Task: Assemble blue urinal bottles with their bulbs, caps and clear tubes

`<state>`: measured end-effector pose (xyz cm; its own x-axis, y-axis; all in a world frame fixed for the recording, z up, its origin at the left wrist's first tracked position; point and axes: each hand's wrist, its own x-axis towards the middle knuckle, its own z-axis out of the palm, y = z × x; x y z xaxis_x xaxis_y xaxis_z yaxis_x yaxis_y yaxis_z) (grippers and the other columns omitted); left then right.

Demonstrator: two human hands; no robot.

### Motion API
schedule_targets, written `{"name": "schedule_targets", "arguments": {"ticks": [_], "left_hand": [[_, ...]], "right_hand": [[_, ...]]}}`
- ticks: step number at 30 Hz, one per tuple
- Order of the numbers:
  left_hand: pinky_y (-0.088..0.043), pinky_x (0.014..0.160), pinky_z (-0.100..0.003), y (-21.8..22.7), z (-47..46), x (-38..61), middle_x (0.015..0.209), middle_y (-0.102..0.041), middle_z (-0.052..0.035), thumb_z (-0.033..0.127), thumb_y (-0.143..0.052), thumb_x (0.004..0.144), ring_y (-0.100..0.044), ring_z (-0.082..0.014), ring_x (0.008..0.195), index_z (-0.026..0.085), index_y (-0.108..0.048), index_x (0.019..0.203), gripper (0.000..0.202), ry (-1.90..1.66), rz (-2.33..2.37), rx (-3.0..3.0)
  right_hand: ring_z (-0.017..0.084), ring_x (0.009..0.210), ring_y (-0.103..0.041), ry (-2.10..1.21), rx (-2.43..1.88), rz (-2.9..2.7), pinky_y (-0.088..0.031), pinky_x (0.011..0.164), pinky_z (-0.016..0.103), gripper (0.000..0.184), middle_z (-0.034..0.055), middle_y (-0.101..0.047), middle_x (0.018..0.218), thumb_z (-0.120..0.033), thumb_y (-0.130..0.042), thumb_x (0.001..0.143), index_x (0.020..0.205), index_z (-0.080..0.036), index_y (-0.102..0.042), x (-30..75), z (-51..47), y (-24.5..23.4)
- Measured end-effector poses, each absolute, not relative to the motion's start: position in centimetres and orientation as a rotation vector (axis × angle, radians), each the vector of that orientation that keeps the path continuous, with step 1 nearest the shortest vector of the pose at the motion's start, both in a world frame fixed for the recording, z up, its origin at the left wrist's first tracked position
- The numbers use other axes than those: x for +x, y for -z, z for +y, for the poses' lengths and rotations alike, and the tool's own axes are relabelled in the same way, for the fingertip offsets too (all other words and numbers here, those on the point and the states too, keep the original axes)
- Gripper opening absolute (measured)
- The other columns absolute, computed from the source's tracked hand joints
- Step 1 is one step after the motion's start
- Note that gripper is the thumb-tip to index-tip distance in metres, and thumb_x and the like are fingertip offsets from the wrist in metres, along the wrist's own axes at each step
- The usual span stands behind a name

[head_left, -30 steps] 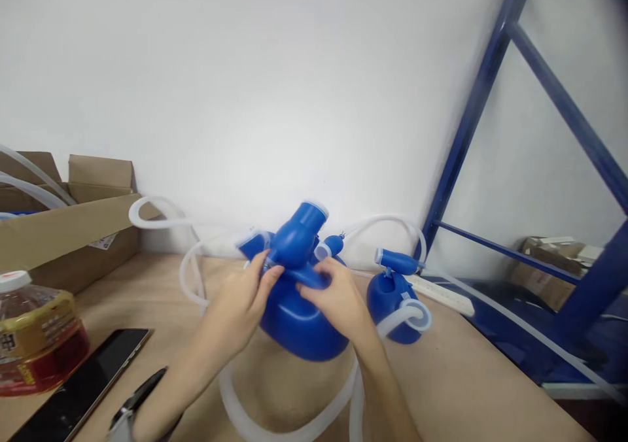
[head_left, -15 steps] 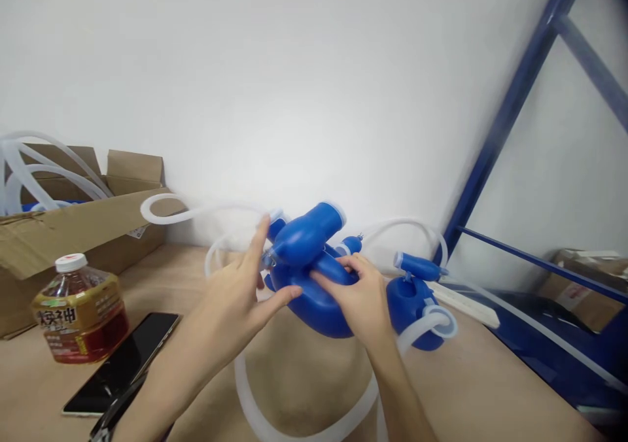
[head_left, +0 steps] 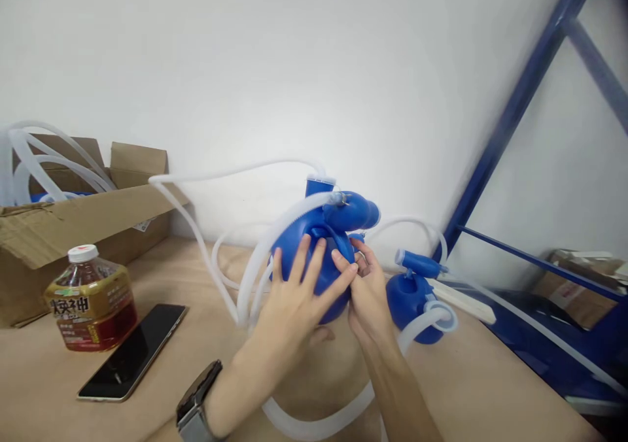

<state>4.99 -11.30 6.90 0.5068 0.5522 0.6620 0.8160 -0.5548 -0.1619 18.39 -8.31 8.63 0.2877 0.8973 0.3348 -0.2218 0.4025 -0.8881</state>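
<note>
A rounded blue plastic jug (head_left: 289, 234) with a handle is between my hands, in the middle of the view. My left hand (head_left: 294, 298) lies against its near side with fingers spread over the surface and the thumb low beneath. On the jug's right, my right hand (head_left: 367, 285) has its fingers curled at the handle side; its fingertips are partly hidden. A separate blue neck piece (head_left: 350, 212) rests on top of the jug, its wide end to the right. A translucent hose (head_left: 275, 233) runs from that piece's left end down past my left hand.
Right of my hands stands a second blue jug (head_left: 409, 291) with its own neck piece and hose. On the left are a bottle of amber drink (head_left: 93, 301), a phone (head_left: 132, 354) and a cardboard box (head_left: 98, 223) of hoses. A blue metal frame (head_left: 510, 121) borders the right side.
The jug has turned, so its neck piece now points right and the hose end faces left. My left hand has shifted from the neck piece to the jug's near side.
</note>
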Motion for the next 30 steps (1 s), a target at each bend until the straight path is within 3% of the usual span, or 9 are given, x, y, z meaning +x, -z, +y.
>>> {"name": "schedule_targets", "arguments": {"ticks": [2,5,7,13,17,22,26,30], "left_hand": [[-0.024,0.109,-0.086,-7.1,-10.5,4.3,0.170,-0.027,-0.0243,0.044,-0.093,0.066,-0.013,-0.0594,0.155,0.033,-0.029,0.165,0.118,0.824,-1.194,-2.280],[-0.020,0.111,-0.086,-7.8,-10.6,3.1,0.159,-0.045,-0.0233,0.036,-0.087,0.072,-0.010,-0.0612,0.154,0.028,-0.031,0.165,0.109,0.911,-1.299,-2.214],[-0.018,0.110,-0.086,-8.5,-11.1,2.3,0.149,-0.055,-0.0209,0.029,-0.083,0.075,-0.010,-0.0615,0.153,0.028,-0.036,0.163,0.100,0.951,-1.327,-2.193],[-0.006,0.117,-0.080,-9.6,-10.6,0.7,0.139,-0.063,-0.0113,0.022,-0.075,0.075,-0.044,-0.0424,0.140,0.034,-0.044,0.158,0.089,1.111,-1.402,-2.332],[-0.013,0.122,-0.071,-10.0,-8.4,-1.7,0.132,-0.063,-0.0104,0.037,-0.079,0.071,-0.050,-0.0383,0.132,0.029,-0.044,0.159,0.095,1.150,-1.498,-2.452],[-0.017,0.119,-0.072,-10.6,-5.9,-7.9,0.141,-0.057,-0.0142,0.054,-0.077,0.071,-0.044,-0.0483,0.138,0.028,-0.052,0.154,0.091,1.004,-1.741,-2.258],[-0.017,0.118,-0.074,-9.7,-3.5,-13.0,0.128,-0.065,-0.0158,0.057,-0.070,0.073,-0.046,-0.0514,0.135,0.027,-0.059,0.148,0.082,0.795,-1.892,-2.133],[-0.022,0.115,-0.074,-7.1,-0.9,-16.2,0.132,-0.065,-0.0191,0.055,-0.066,0.072,-0.046,-0.0517,0.135,0.025,-0.059,0.148,0.082,0.609,-2.112,-2.139]], "right_hand": [[0.025,0.100,-0.072,-0.873,-0.787,-1.052,-0.059,0.095,0.042,0.054,0.0026,-0.071,0.099,-0.041,-0.085,0.074,0.120,-0.025,-0.062,17.4,-8.7,-8.1],[0.029,0.125,-0.066,-0.835,-0.681,-1.195,-0.050,0.114,0.048,0.043,0.0082,-0.073,0.123,-0.036,-0.080,0.081,0.121,-0.025,-0.066,16.1,-9.1,-7.3],[0.028,0.138,-0.058,-0.887,-0.583,-1.263,-0.043,0.122,0.049,0.046,0.0086,-0.067,0.141,-0.035,-0.077,0.087,0.131,-0.026,-0.064,15.5,-9.3,-6.8],[0.025,0.157,-0.034,-1.043,-0.501,-1.451,-0.027,0.131,0.049,0.061,0.0019,-0.043,0.166,-0.041,-0.069,0.096,0.154,-0.030,-0.051,15.4,-9.3,-6.5],[0.025,0.160,-0.026,-0.861,-0.667,-1.623,-0.023,0.131,0.050,0.061,-0.0007,-0.036,0.170,-0.044,-0.070,0.095,0.153,-0.035,-0.052,16.7,-8.4,-6.4],[0.030,0.156,-0.034,-0.485,-1.028,-1.625,-0.030,0.127,0.052,0.053,0.0067,-0.035,0.169,-0.053,-0.068,0.092,0.141,-0.031,-0.065,21.4,-7.0,-7.6],[0.034,0.148,-0.043,0.009,-1.251,-1.429,-0.031,0.124,0.056,0.049,0.0131,-0.050,0.155,-0.056,-0.065,0.089,0.128,-0.026,-0.072,27.5,-6.1,-8.7],[0.033,0.133,-0.057,0.084,-1.400,-1.381,-0.042,0.115,0.055,0.049,0.0144,-0.066,0.135,-0.057,-0.057,0.091,0.123,-0.023,-0.073,32.3,-4.9,-7.9]]}}
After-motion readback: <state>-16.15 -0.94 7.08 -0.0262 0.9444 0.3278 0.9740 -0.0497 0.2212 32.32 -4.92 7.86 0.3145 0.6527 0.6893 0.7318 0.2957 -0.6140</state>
